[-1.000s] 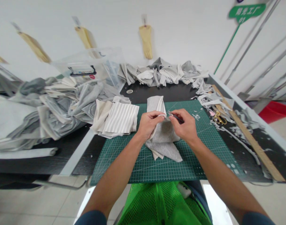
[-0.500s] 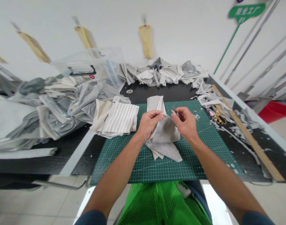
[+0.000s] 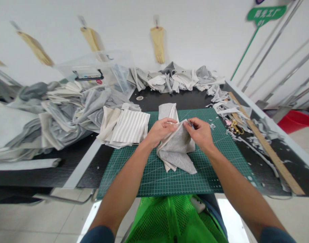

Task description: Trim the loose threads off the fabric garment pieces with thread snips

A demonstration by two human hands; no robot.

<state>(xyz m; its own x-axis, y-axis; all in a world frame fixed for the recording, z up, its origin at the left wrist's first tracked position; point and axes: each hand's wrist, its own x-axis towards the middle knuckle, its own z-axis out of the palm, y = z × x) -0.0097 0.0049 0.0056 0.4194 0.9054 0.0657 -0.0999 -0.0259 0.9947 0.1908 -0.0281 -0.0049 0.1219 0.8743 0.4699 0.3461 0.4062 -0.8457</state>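
A grey cloth (image 3: 178,140) with a cream layer lies folded on a green cutting mat (image 3: 134,179), its upper edge lifted between my two hands. My left hand (image 3: 160,132) is closed at that edge, thumb against the fabric. My right hand (image 3: 200,132) pinches the raised corner between thumb and fingers. Within the right fingers a small dark tool with a metal tip is mostly hidden. More grey and cream cloth (image 3: 167,111) extends behind the hands.
Left of the mat sit striped cloth pieces (image 3: 131,126) and a large heap of grey fabric (image 3: 68,108). Gold-handled scissors (image 3: 236,128), a wooden ruler (image 3: 271,153) and scraps lie right. A clear plastic box (image 3: 93,67) stands behind.
The right hand and its small tool drew away from the cloth edge, then came back to pinch the corner. That corner is now raised, and the left fingers have straightened somewhat.
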